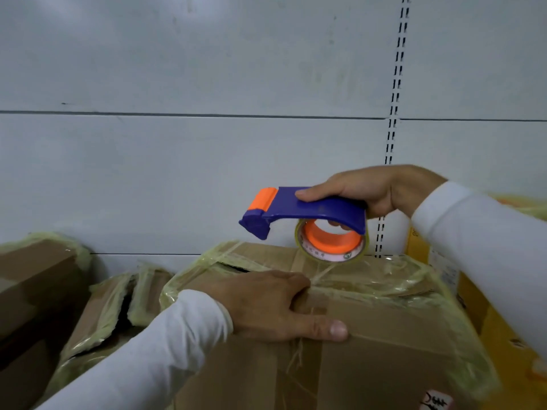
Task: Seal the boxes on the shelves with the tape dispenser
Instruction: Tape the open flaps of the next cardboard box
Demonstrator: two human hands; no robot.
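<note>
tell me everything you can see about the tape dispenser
The tape dispenser has a blue plastic body with an orange piece at its front end and an orange hub holding a roll of clear tape. The right hand grips its handle, holding it above the cardboard box, front end pointing left. A twisted strand of tape runs from the roll down to the box top.

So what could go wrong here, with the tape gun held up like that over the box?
The tape strand running from the tape dispenser down to the box looks twisted and thin, so it may stick to itself or snap rather than lie flat. The left hand rests on the seam, so tape might catch its fingers. The right hand holds the dispenser clear of the box, so the next strip may land crooked.
</note>
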